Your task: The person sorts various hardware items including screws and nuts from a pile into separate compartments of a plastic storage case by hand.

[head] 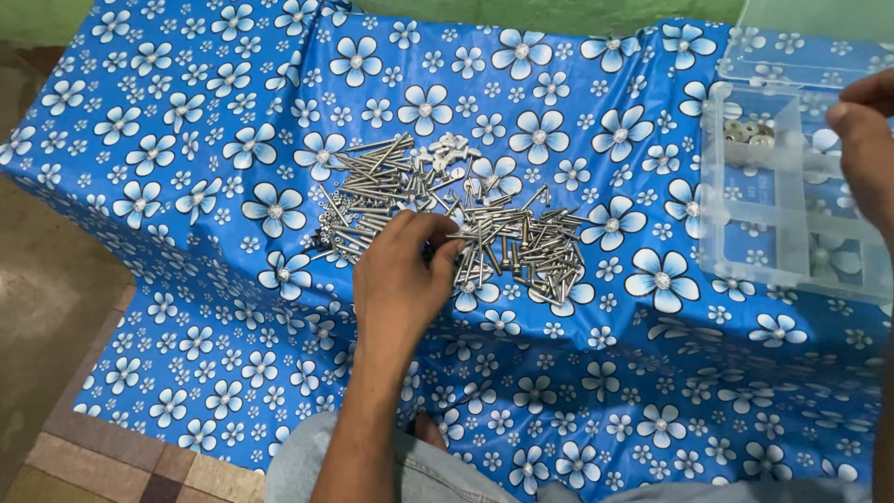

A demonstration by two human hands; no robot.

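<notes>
My left hand (402,275) sits at the centre of my view, fingers curled narrow, the tips pinching into the near edge of the pile of screws (447,219); whether one screw is already caught between thumb and finger I cannot tell, since the knuckles hide the tips. The pile spreads from 11 o'clock to 2 o'clock of that hand: one heap, far too tangled to count, mostly long silver bolts, with a small cluster of white plastic pieces (452,149) at its far edge, at 12 o'clock.

My right hand (866,149) is at 3 o'clock, at the edge of the frame, over the clear plastic organiser box (792,233). Only part of it shows; the fingers look loosely bent, and I cannot tell whether they hold anything. I see one box, divided into several compartments. The far-left compartment holds a few flat silver washers (748,130), perhaps five or six; the near compartments show only the cloth pattern through the bottom. Its clear lid (810,37) stands open at 1 o'clock.

Everything rests on one desk covered by a blue cloth with white flowers (186,140), which drapes down to 7 o'clock. My knee in grey jeans (307,466) is at 6 o'clock, and tiled floor (56,307) lies at 9 o'clock.
</notes>
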